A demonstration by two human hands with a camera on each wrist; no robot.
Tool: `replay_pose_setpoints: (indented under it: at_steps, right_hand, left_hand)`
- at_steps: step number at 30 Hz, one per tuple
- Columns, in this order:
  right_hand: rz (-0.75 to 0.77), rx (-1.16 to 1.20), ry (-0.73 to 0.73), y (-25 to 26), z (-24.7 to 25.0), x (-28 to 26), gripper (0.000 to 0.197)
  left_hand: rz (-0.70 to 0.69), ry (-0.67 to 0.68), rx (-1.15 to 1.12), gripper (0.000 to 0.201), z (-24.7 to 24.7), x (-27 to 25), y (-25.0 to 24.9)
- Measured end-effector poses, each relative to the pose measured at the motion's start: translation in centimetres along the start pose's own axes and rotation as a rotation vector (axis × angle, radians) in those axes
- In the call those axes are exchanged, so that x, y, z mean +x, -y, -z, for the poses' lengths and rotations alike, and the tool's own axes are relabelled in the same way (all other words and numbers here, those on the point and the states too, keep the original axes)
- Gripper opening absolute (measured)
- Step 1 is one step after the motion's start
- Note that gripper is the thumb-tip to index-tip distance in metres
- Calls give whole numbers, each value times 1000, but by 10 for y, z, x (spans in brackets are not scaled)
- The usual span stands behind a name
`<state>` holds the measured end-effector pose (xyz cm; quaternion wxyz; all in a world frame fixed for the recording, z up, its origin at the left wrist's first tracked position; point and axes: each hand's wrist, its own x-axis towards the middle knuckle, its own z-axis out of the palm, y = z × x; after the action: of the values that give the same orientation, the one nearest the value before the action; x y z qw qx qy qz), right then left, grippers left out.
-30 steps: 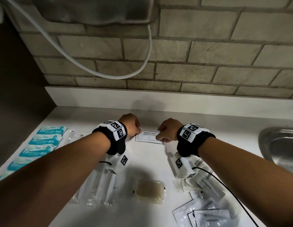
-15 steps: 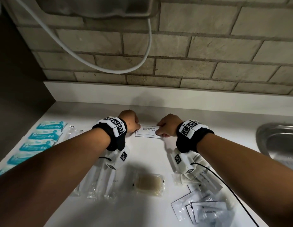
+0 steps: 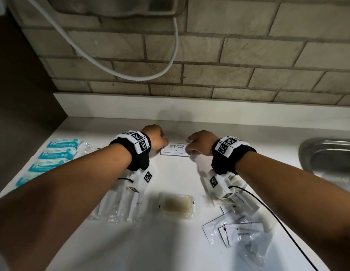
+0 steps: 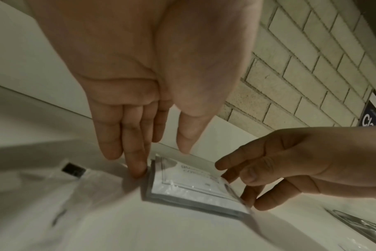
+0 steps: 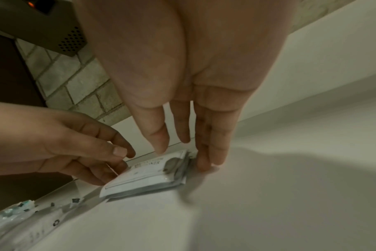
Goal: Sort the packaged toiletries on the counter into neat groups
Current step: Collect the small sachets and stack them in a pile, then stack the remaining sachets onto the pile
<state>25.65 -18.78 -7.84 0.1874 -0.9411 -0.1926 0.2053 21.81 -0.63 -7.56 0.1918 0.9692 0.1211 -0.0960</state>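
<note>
A small stack of white shampoo-with-conditioner sachets [image 3: 175,150] lies flat near the back of the white counter [image 3: 170,251]. My left hand [image 3: 162,143] is at its left edge. In the left wrist view the fingers are straight, and one fingertip [image 4: 140,169] touches the edge of the stack [image 4: 191,185]. My right hand [image 3: 191,147] is at the right edge. The right wrist view shows its straight fingertips [image 5: 204,163] against the side of the stack [image 5: 148,176], with the thumb hovering above. Neither hand holds anything.
Blue-and-white packets [image 3: 60,153] lie in a row at the left. Clear-wrapped long items [image 3: 119,208] are under my left forearm. A wrapped soap bar [image 3: 177,205] sits mid-counter and toothpaste sachets [image 3: 234,233] lie at the front right. A steel sink [image 3: 330,157] is at the right, the brick wall [image 3: 228,55] behind.
Both hands stay on either side of the sachet stack and shift only slightly. The head view has tilted a little.
</note>
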Motion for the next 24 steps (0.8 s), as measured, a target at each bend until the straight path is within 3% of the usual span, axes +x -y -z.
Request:
replay_pose_setpoints:
  at_steps: [2,3,6,11,16,19,24]
  right_hand:
    - [-1,-7,5,-4,4,-10,44]
    - [2,2,-1,-6,6,-20,51]
    - [36,15,-23,-11,11,-49,44]
    - [50,-80,6,-25,23,-117,29]
    - [-42,-306,91,-66,21,-167,26]
    - [-122,-359,90,-78,13,-181,32]
    - [-172,-252,28,-77,-11,-188,44]
  left_hand:
    - [-8,15,13,51,5,-8,-2]
    - [-16,20,13,51,8,-14,-3]
    - [-76,4,-11,49,17,-36,-12]
    - [-301,-17,-68,46,20,-98,-53]
    - [-524,140,-19,37,-18,-163,-94]
    - [-549,243,100,39,-56,-183,-107]
    - [-477,256,226,43,-101,-191,-115]
